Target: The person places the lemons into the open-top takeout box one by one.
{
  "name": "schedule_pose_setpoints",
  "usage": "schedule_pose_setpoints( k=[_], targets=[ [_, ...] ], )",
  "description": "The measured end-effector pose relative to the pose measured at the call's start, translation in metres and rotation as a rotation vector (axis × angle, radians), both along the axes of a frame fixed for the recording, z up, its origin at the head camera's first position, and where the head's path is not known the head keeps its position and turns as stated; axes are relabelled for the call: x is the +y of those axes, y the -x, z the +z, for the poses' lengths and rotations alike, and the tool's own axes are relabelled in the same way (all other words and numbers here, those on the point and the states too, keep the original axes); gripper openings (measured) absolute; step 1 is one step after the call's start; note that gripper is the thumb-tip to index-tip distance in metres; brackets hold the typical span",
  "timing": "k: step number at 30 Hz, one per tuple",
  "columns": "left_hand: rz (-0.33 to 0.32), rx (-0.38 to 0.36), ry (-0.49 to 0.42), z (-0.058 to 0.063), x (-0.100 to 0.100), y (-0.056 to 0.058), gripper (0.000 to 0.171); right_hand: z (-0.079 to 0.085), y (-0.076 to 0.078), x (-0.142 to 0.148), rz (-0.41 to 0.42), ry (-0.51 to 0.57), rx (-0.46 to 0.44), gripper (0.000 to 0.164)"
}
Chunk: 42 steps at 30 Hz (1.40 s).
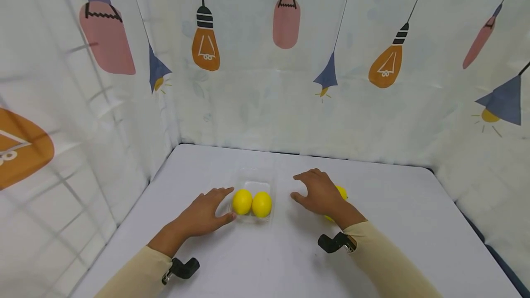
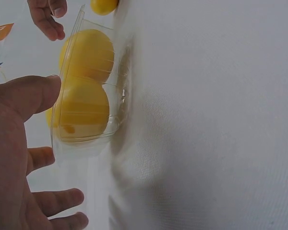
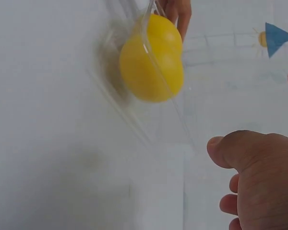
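Observation:
A clear plastic container point(image 1: 256, 186) stands on the table with two yellow lemons point(image 1: 262, 204) side by side in its near half. At its left side is my left hand point(image 1: 202, 215), thumb and fingers spread apart. In the left wrist view the thumb point(image 2: 45, 93) lies right at the container's rim, with the other fingers stretched out beyond it. My right hand point(image 1: 320, 194) hovers to the right of the container, thumb apart from the fingers and nothing between them. More yellow lemon point(image 1: 342, 191) shows behind and below that hand, largely hidden by it.
The white table point(image 1: 265, 261) runs back to a cloth wall point(image 1: 256, 105) printed with hanging lamps and bulbs. Another cloth wall point(image 1: 103, 151) rises along the left edge. Both sleeves carry a black wrist camera mount point(image 1: 185, 268).

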State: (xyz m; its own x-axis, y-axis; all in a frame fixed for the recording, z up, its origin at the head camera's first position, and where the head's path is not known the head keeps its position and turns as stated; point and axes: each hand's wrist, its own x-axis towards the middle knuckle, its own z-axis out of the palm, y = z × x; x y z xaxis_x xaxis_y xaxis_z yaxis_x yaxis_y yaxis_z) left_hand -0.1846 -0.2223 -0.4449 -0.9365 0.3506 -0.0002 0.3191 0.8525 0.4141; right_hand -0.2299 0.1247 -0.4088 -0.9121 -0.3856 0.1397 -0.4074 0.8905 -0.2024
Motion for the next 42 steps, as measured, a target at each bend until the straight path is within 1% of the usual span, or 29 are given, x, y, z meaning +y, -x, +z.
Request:
schedule_pose_setpoints(
  k=[4,7,12,16,18,22,30,33,37,42],
  targets=[
    [-0.004,0.003,0.006,-0.001,0.001,0.001,0.079,-0.001,0.002,0.018,-0.045,0.01,-0.005,0.054],
    [-0.005,0.006,0.01,-0.002,0.001,0.002,0.078,-0.001,0.003,0.031,-0.06,0.018,-0.013,0.055],
    [-0.005,0.005,0.008,-0.001,0.0,0.002,0.079,-0.001,0.005,0.048,-0.084,-0.002,-0.014,0.055],
    [-0.005,0.0,0.011,0.0,-0.001,0.0,0.08,-0.002,0.008,0.06,-0.157,-0.028,-0.051,0.058],
    [-0.006,-0.002,0.012,0.0,-0.001,0.0,0.081,-0.004,0.009,0.065,-0.2,-0.041,-0.073,0.059],
    [-0.005,-0.001,0.012,0.0,0.0,0.001,0.081,-0.006,0.011,0.074,-0.259,-0.052,-0.104,0.063],
    [-0.012,0.011,0.005,-0.001,0.0,0.0,0.078,-0.01,0.011,0.086,-0.301,-0.058,-0.126,0.069],
    [-0.006,0.007,0.007,0.0,-0.001,0.0,0.079,-0.011,0.01,0.088,-0.319,-0.076,-0.139,0.073],
    [-0.002,0.006,0.01,0.0,-0.001,0.0,0.08,-0.013,0.009,0.09,-0.341,-0.073,-0.15,0.077],
    [0.003,0.0,0.003,-0.001,0.0,0.0,0.08,-0.016,0.008,0.094,-0.353,-0.081,-0.153,0.081]
  ],
)
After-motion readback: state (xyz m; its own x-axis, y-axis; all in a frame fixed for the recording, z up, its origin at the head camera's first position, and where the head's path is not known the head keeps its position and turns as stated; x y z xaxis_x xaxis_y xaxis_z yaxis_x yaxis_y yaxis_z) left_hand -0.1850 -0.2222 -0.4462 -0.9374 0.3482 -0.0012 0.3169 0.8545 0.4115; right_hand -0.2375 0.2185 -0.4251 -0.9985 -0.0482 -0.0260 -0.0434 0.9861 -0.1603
